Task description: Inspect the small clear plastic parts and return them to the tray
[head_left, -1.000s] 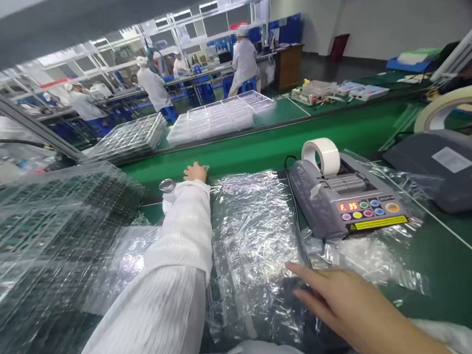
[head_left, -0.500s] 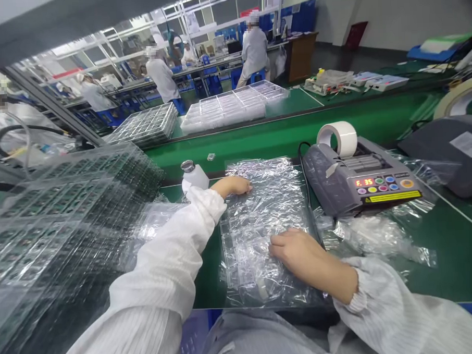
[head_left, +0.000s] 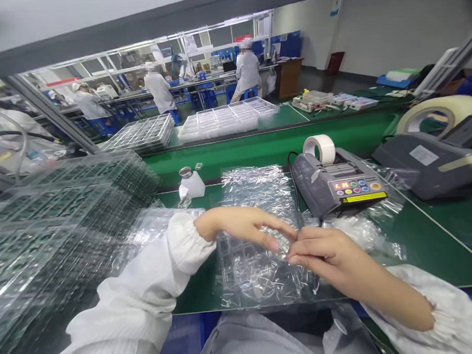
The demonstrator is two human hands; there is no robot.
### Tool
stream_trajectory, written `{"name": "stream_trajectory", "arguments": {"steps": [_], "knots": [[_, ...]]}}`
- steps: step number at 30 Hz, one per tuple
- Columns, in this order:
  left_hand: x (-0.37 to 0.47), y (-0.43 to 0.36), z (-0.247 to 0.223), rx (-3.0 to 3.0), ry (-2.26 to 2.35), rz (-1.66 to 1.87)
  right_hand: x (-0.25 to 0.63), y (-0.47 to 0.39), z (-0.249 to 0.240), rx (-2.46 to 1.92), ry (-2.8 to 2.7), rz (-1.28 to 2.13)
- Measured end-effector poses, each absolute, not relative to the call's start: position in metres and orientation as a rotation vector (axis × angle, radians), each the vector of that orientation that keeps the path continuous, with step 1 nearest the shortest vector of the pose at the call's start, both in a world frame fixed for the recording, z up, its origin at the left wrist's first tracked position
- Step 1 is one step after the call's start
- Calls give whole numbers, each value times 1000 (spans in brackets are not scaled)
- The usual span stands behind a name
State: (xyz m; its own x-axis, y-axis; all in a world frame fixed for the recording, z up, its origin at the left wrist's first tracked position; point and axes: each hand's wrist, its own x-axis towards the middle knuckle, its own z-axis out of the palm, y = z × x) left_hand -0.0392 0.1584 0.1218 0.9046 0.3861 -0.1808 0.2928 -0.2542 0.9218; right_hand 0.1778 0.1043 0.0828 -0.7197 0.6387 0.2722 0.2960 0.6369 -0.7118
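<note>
In front of me a sheet of crinkled clear plastic film (head_left: 256,189) lies over a clear compartment tray (head_left: 234,260). Above it my two hands meet. My right hand (head_left: 337,253) pinches a small, shiny clear piece (head_left: 283,246), too small to tell whether it is film or hard plastic. My left hand (head_left: 244,226) reaches across from the left, thumb and fingers apart, its fingertips at that same piece. A white bottle with a metal top (head_left: 192,184) stands beyond my left wrist, and a small clear plastic piece (head_left: 185,202) lies beside it.
Tall stacks of clear compartment trays (head_left: 66,221) fill the left. At right stand a grey tape dispenser (head_left: 333,178), crumpled film (head_left: 355,232) and a second dispenser (head_left: 426,158). More trays (head_left: 218,120) lie on the bench beyond the green ledge. People in white work farther back.
My left hand has come off the far part of the film toward me and right, meeting my right hand. The right hand has lifted from the film with a small clear piece. The view has shifted.
</note>
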Motion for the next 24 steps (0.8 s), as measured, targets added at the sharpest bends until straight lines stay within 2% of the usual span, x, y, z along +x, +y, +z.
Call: {"name": "stream_trajectory", "arguments": {"steps": [4, 7, 10, 13, 20, 22, 24], "knots": [[-31, 139, 126, 1803, 494, 105, 188, 98, 97, -732, -2356, 875], [-30, 124, 117, 1617, 512, 177, 216, 113, 98, -1076, -2156, 575], [-32, 103, 103, 1262, 506, 574, 256, 142, 89, -1710, -1849, 116], [-36, 82, 92, 763, 508, 932, 282, 161, 76, -2015, -1906, -61], [-49, 51, 74, 173, 550, 1153, 277, 161, 63, -2188, -1982, -260], [-48, 44, 70, 136, 558, 1134, 279, 160, 64, -2171, -2002, -203], [-46, 38, 68, 138, 534, 1108, 284, 155, 62, -2057, -1988, 7]]}}
